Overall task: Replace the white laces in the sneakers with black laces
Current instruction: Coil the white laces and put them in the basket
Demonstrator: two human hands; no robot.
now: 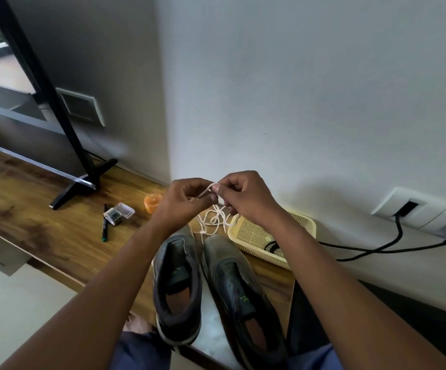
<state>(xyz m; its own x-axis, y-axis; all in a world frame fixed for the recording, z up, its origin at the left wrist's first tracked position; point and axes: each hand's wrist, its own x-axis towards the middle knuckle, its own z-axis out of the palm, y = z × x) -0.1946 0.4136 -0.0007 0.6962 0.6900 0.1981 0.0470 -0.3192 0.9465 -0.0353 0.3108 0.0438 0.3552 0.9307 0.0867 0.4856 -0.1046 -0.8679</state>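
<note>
Two dark grey sneakers stand side by side on the wooden shelf, heels toward me: the left sneaker and the right sneaker. No laces show in their eyelets. Above their toes, my left hand and my right hand both pinch a white lace between fingertips. The rest of the lace hangs in tangled loops down to the shelf. A black lace lies in the yellow basket, partly hidden by my right forearm.
A green-capped marker, a clear plastic box and an orange cup lie left of the hands. A TV stand foot sits further left. Black cables run from wall sockets at right.
</note>
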